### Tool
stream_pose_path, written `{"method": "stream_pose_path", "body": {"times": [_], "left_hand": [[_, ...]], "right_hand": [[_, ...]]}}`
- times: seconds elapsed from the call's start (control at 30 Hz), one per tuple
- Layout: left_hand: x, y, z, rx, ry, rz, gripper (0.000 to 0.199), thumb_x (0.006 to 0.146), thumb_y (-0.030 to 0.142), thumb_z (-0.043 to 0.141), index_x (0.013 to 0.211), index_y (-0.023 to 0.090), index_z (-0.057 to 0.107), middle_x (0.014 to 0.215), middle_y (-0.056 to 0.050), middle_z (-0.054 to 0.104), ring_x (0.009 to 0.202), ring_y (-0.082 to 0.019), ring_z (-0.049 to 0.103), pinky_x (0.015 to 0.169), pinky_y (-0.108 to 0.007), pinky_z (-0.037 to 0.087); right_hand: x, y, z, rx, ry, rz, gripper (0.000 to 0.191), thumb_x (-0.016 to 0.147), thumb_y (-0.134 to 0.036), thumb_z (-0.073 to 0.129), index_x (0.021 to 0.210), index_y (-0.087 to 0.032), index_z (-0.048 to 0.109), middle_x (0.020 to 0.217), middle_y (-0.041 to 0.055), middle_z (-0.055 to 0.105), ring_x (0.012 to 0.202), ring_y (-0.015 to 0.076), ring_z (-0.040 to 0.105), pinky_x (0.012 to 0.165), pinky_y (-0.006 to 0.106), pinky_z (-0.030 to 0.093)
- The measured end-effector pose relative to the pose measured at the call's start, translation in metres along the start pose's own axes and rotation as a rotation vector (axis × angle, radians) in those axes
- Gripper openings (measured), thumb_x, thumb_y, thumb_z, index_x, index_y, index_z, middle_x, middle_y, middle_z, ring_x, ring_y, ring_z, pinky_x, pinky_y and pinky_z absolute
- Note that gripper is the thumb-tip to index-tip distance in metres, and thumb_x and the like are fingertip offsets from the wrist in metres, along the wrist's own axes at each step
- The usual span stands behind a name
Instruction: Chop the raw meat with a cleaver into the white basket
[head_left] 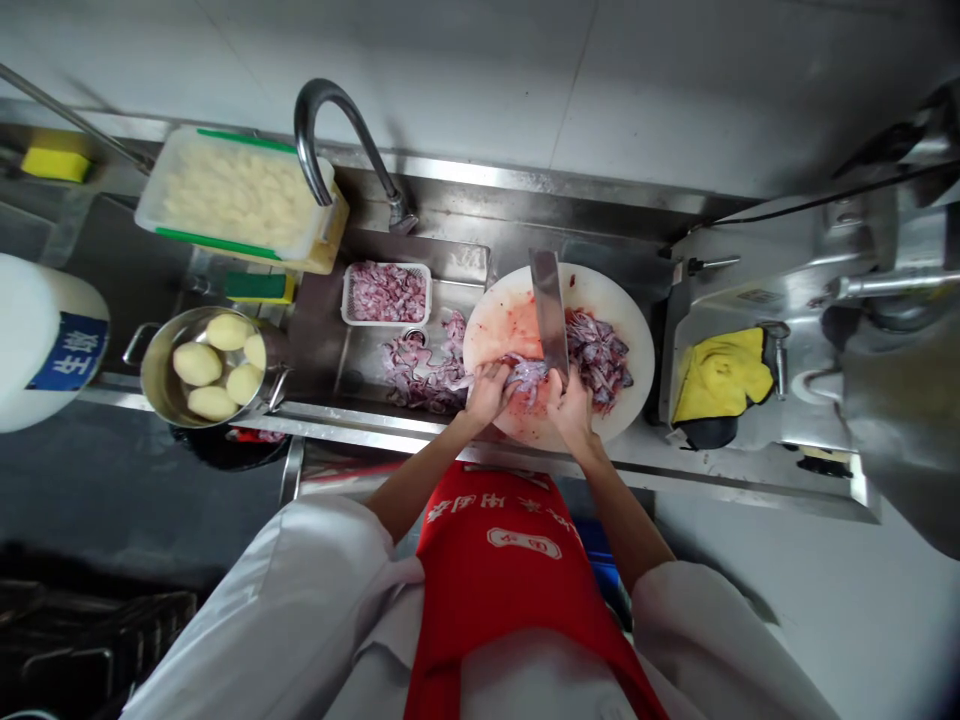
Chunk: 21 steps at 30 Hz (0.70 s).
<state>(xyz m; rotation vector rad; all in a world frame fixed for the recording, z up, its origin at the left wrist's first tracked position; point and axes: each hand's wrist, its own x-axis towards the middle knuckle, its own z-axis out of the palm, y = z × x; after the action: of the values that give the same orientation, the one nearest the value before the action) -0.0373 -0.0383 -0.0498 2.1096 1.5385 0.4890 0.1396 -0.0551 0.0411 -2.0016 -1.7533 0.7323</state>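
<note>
My right hand (573, 405) is closed around the handle end of a cleaver (550, 308), whose broad blade lies across the round white cutting board (499, 310) and points toward the wall. My left hand (489, 393) has its fingers curled on a piece of pale purple squid (531, 374), just left of the blade. Right of the cleaver is a heap of squid pieces (601, 358). Reddish liquid stains the board. More squid (420, 375) lies in the sink, beside a white basket (348, 300) filled with small cut pieces.
A curved faucet (330, 95) rises behind the sink. On the left stand a pot (166, 388) of peeled potatoes, a green-yellow sponge (259, 287) and a lidded plastic tub (232, 195). A yellow cloth (721, 372) sits on a machine to the right.
</note>
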Motion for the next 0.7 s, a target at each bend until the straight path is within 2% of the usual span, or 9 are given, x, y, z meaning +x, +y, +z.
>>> {"method": "stream_pose_path", "body": {"times": [0.07, 0.23, 0.33, 0.47, 0.57, 0.7], "left_hand": [[0.0, 0.0, 0.0, 0.003, -0.007, -0.005, 0.026, 0.099, 0.04, 0.053, 0.106, 0.017, 0.063, 0.11, -0.013, 0.067, 0.108, -0.028, 0.056, 0.098, -0.044, 0.04], [0.001, 0.0, 0.001, 0.002, -0.002, -0.029, 0.028, 0.099, 0.041, 0.052, 0.111, 0.017, 0.062, 0.111, -0.014, 0.066, 0.109, -0.03, 0.056, 0.099, -0.045, 0.039], [0.002, 0.003, 0.002, 0.014, -0.018, -0.023, 0.027, 0.099, 0.038, 0.052, 0.111, 0.016, 0.062, 0.111, -0.015, 0.066, 0.111, -0.031, 0.056, 0.1, -0.046, 0.039], [0.005, 0.007, 0.005, 0.053, -0.017, -0.037, 0.029, 0.099, 0.036, 0.05, 0.115, 0.014, 0.061, 0.114, -0.018, 0.066, 0.112, -0.033, 0.056, 0.101, -0.049, 0.038], [0.008, 0.01, 0.004, 0.056, -0.079, 0.002, 0.027, 0.099, 0.032, 0.051, 0.115, 0.012, 0.061, 0.118, -0.02, 0.064, 0.115, -0.035, 0.055, 0.101, -0.049, 0.039], [0.014, 0.009, -0.002, 0.043, -0.152, 0.029, 0.024, 0.096, 0.019, 0.052, 0.117, 0.012, 0.061, 0.121, -0.02, 0.063, 0.12, -0.034, 0.054, 0.103, -0.047, 0.039]], "right_hand": [[0.0, 0.004, 0.005, -0.004, -0.011, 0.018, 0.042, 0.102, -0.038, 0.032, 0.123, -0.012, 0.059, 0.096, 0.0177, 0.071, 0.094, 0.0289, 0.067, 0.08, 0.034, 0.047], [0.01, 0.018, 0.019, -0.015, -0.137, 0.027, 0.036, 0.098, -0.031, 0.039, 0.117, -0.013, 0.063, 0.092, 0.0149, 0.072, 0.092, 0.0265, 0.066, 0.08, 0.031, 0.047], [0.004, 0.033, 0.013, -0.007, -0.184, 0.016, 0.034, 0.096, -0.029, 0.041, 0.114, -0.013, 0.065, 0.095, 0.0145, 0.073, 0.09, 0.0258, 0.065, 0.079, 0.031, 0.047], [-0.029, 0.05, -0.005, -0.109, -0.271, 0.036, 0.033, 0.095, -0.029, 0.042, 0.114, -0.013, 0.065, 0.096, 0.0149, 0.072, 0.086, 0.026, 0.065, 0.078, 0.032, 0.046], [-0.038, 0.043, -0.008, -0.177, -0.314, 0.066, 0.032, 0.097, -0.029, 0.042, 0.111, -0.013, 0.065, 0.092, 0.0156, 0.072, 0.084, 0.0268, 0.066, 0.074, 0.032, 0.044], [-0.006, 0.015, 0.006, -0.144, -0.294, 0.088, 0.029, 0.099, -0.029, 0.045, 0.118, -0.015, 0.062, 0.092, 0.0143, 0.073, 0.083, 0.0252, 0.068, 0.072, 0.029, 0.042]]}}
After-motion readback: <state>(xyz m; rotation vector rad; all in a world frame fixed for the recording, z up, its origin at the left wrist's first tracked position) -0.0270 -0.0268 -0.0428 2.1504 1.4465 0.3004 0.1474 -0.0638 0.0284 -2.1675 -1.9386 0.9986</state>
